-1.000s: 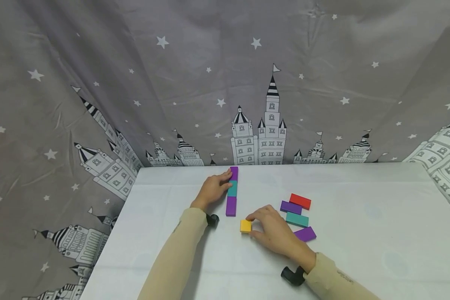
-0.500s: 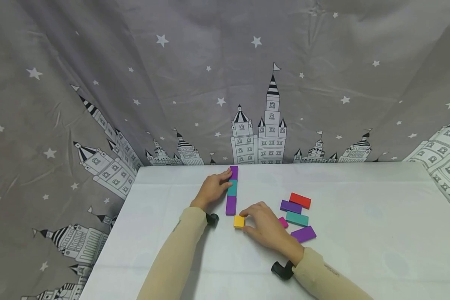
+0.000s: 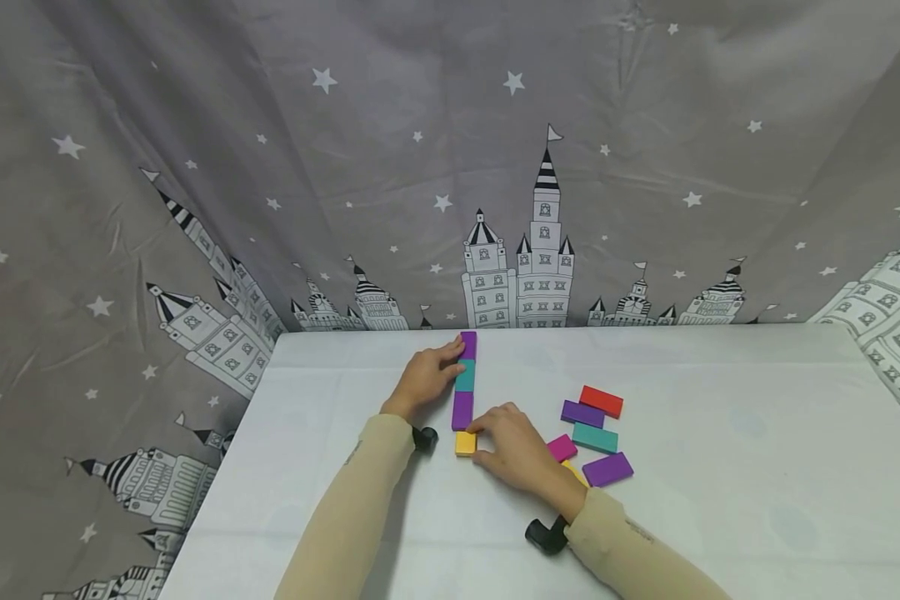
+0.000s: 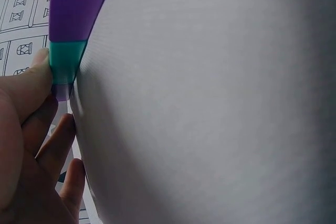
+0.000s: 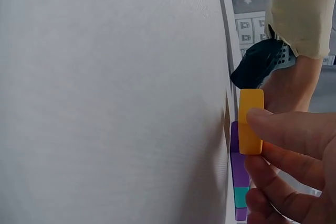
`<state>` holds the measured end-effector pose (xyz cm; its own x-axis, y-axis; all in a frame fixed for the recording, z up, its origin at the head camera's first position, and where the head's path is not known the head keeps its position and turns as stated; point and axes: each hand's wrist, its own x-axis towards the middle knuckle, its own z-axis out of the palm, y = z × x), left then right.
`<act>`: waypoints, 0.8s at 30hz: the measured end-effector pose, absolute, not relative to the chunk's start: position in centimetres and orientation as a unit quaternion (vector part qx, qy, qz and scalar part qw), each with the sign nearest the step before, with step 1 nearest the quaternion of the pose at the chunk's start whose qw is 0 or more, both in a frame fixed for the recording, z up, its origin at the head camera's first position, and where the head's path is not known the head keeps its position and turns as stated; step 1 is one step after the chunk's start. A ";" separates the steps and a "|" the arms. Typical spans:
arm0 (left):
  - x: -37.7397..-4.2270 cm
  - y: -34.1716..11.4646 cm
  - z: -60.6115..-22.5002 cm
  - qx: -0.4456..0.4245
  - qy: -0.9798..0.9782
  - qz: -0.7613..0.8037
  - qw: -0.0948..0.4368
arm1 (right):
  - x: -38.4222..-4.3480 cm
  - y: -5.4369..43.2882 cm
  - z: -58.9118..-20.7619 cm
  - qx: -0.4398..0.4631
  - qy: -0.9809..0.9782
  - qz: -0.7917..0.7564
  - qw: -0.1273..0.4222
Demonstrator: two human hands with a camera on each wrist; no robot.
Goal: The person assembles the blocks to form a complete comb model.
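My right hand [image 3: 521, 450] pinches a yellow block [image 3: 466, 444] between thumb and fingers, right at the near end of a row of blocks. From the near end, that row is a purple block [image 3: 462, 411], a teal block [image 3: 465, 376] and another purple block [image 3: 468, 344]. Along the row's left side lies my left hand [image 3: 423, 379]; its thumb touches the teal block and its index finger the far purple one. In the right wrist view the yellow block [image 5: 251, 142] stands in front of the row, with the thumb on its face.
Right of the right hand lie loose blocks: red [image 3: 602, 402], dark purple [image 3: 582, 413], teal [image 3: 595, 437], purple [image 3: 607, 470] and pink [image 3: 562, 448]. A second yellow block [image 3: 575, 474] is partly hidden by the right wrist. A grey castle-print curtain [image 3: 390, 167] hangs behind the white table [image 3: 720, 500].
My right hand has slid the yellow block leftward to the near end of the row. The pink block and the second yellow one have come into sight. The left hand stays in place.
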<state>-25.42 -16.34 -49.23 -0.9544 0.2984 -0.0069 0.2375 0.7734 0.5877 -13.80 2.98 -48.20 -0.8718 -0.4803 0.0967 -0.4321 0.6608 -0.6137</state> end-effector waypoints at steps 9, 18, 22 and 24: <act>-25.4 -16.3 -49.2 0.143 0.941 0.302 0.046 | -14.4 2.5 -48.4 -0.244 0.914 -0.319 0.051; -25.3 -16.2 -49.1 0.138 0.941 0.304 0.049 | -14.3 2.4 -48.6 -0.221 0.916 -0.329 0.053; -25.3 -16.3 -49.1 0.142 0.940 0.308 0.045 | -14.2 2.3 -48.5 -0.213 0.915 -0.339 0.049; -25.3 -16.3 -49.2 0.143 0.939 0.309 0.043 | -14.2 2.2 -48.5 -0.208 0.915 -0.341 0.049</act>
<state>-25.30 -16.28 -49.17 -0.9552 0.2960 0.0079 0.2430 0.7685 0.5919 -14.20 2.23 -48.52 -0.9084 -0.4148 0.0522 -0.3476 0.6800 -0.6455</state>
